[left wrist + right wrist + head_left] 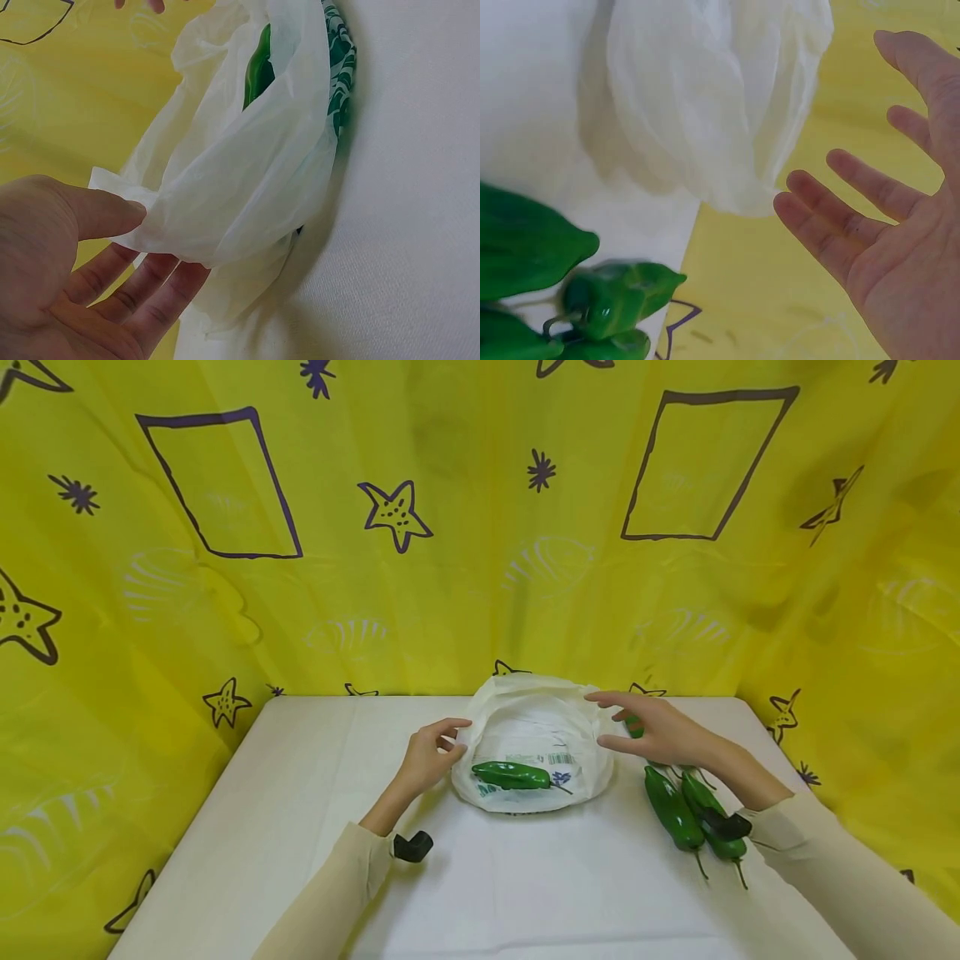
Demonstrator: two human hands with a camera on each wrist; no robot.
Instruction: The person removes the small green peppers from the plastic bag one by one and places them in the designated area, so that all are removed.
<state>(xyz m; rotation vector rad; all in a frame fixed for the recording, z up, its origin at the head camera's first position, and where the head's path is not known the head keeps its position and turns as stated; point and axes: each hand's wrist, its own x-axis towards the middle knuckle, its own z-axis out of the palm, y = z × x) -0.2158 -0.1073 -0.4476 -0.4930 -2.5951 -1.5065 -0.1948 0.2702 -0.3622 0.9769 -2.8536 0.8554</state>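
A thin white plastic bag (pixel 596 781) stands on the table with its mouth spread wide. Inside it lies one long green pepper (pixel 513 775), over printed text and a barcode. My left hand (pixel 429 758) pinches the bag's left rim, the thumb on one face of the plastic and fingers behind, as the left wrist view shows. At the opposite side of the mouth, my right hand (pixel 663 731) holds nothing, its fingers spread and extended. Several green peppers (pixel 672 810) lie on the table below and beside the right hand, some partly hidden by that arm.
The white table (pixel 480 893) ends at a yellow curtain (pixel 465 610) with starfish and shell drawings, which also hangs at both sides. Dark wrist cameras (pixel 412 847) sit at the cuffs; the right one overlaps a pepper in the head view.
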